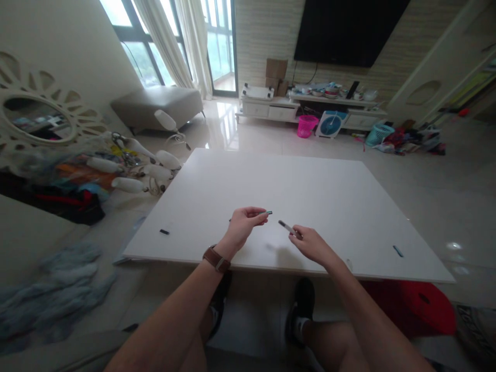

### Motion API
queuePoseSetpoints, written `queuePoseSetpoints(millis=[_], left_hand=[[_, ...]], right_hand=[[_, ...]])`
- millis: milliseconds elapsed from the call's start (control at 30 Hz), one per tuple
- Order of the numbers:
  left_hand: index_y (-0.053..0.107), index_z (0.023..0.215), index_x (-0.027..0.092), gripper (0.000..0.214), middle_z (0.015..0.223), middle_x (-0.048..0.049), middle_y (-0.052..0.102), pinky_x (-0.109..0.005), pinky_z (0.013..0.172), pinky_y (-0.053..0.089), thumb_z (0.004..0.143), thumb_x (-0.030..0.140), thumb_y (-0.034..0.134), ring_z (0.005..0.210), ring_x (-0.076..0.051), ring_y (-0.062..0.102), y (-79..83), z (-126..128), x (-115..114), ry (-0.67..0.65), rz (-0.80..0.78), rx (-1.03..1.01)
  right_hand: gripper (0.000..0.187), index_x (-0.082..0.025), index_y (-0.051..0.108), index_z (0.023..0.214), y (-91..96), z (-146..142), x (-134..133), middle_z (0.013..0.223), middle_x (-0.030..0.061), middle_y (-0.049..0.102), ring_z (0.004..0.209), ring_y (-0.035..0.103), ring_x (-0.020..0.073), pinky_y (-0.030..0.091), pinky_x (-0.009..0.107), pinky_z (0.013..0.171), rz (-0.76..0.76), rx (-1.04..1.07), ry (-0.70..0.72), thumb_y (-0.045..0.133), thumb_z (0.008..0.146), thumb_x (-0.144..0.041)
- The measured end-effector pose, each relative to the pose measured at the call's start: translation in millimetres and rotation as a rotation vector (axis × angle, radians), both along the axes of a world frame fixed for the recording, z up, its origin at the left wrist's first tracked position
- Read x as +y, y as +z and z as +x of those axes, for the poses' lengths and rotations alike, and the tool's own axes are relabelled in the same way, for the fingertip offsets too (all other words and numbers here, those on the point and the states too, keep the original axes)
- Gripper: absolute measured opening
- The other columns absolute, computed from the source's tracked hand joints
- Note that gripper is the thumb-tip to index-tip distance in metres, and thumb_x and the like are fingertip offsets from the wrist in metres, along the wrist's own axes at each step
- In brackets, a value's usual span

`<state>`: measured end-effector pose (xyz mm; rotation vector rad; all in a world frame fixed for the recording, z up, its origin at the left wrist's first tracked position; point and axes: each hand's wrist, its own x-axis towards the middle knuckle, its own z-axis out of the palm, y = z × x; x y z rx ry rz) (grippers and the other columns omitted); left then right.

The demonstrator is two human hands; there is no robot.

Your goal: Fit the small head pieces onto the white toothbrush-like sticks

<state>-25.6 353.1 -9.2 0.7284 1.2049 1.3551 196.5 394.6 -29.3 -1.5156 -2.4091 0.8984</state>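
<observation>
My left hand (242, 227), with a brown-strapped watch (217, 258) on its wrist, is above the white table (279, 181). Its thumb and fingers pinch a small, thin green-and-dark stick (269, 212); most of the stick is hidden by the fingers. To the right, my right hand (310, 243) is closed around a slim pale, pen-like object (288, 227) with a dark tip that points up and left toward the left hand. A small gap separates the two held things. Their exact kinds are too small to make out.
A small dark piece (164, 231) lies near the table's left edge, a small dark-blue piece (398, 251) near its right. A lamp with several white shades (163, 160) stands close at the left. Below the front right edge is a red round-ended object (430, 307).
</observation>
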Motion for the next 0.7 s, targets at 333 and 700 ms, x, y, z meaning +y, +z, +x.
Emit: queuePoseSetpoints(millis=[333,700], left_hand=[[0.067,0.081,0.018,0.022,0.070,-0.0041,0.072,-0.027,0.063,0.049,0.069,0.030,0.082,0.067,-0.017,0.067,-0.5,9.8,-5.3,-0.187,0.138,0.430],[0.059,0.072,0.019,0.017,0.069,0.0012,0.064,-0.026,0.061,0.050,0.074,0.027,0.074,0.062,-0.013,0.059,21.4,0.8,-15.2,-0.179,0.432,0.932]], right_hand=[[0.039,-0.017,0.057,0.097,-5.3,-44.3,-17.9,0.083,0.0014,0.065,0.039,0.036,0.0042,0.024,0.020,0.036,-0.439,0.883,-0.206,0.061,0.085,-0.054],[0.027,-0.016,0.057,0.078,-9.2,-44.8,-13.6,0.066,-0.0004,0.063,0.038,0.041,0.0056,0.026,0.019,0.037,-0.360,0.948,-0.340,0.069,0.076,-0.041]])
